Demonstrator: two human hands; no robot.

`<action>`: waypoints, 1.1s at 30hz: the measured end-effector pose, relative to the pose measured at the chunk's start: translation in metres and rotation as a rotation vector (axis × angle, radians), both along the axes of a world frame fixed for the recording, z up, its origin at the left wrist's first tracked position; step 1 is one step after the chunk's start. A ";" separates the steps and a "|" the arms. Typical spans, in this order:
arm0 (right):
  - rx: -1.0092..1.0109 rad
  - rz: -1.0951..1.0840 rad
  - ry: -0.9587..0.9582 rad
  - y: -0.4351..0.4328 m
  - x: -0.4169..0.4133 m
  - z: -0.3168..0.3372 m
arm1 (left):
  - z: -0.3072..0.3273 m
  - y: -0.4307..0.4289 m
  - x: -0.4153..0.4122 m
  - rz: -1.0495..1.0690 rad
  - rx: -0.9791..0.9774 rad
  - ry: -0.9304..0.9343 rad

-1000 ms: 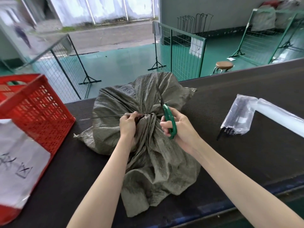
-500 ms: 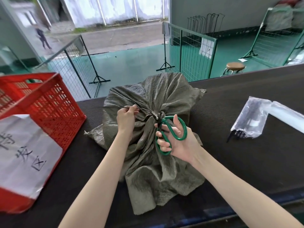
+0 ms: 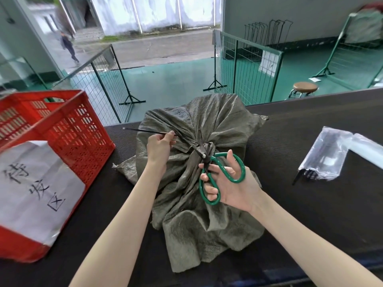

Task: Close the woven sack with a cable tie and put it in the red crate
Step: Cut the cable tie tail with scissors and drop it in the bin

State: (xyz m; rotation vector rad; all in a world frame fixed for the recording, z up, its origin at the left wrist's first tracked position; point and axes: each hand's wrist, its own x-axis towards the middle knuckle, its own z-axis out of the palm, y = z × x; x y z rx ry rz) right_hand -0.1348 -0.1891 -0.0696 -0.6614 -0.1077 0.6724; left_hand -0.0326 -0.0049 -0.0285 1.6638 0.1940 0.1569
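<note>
**Scissors at the tie, sack gathered on the dark bench**

You stood at a dark, matte bench (image 3: 290,204) with a green-painted floor (image 3: 176,83) beyond it, wire-mesh barriers (image 3: 248,65) on stands and a round stool (image 3: 305,87) past the far edge. The woven sack (image 3: 207,204) lay in the middle of the bench, its long axis running away from you, the gathered neck pointing to the far side. The cable tie (image 3: 149,131) circled that neck — its loose tail stretched out leftward, nearly level. Your left hand (image 3: 158,148) had the tail pinched between fingertips. Your right hand (image 3: 232,187) was curled through the green loops of the scissors (image 3: 219,175), blades nearly together at the tie's root. The red crate (image 3: 62,131) sat on the bench to your left, just beside the sack, a paper label (image 3: 35,187) on its front. A clear plastic bag (image 3: 327,154) of ties lay well to the right.
</note>
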 end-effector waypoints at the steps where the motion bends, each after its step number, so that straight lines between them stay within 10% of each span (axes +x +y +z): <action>1: -0.001 0.002 0.005 0.000 0.001 -0.001 | 0.000 0.000 0.000 -0.002 -0.007 -0.002; 33: -0.227 -0.328 0.037 0.026 0.025 -0.007 | -0.018 -0.011 -0.020 0.080 -0.230 -0.040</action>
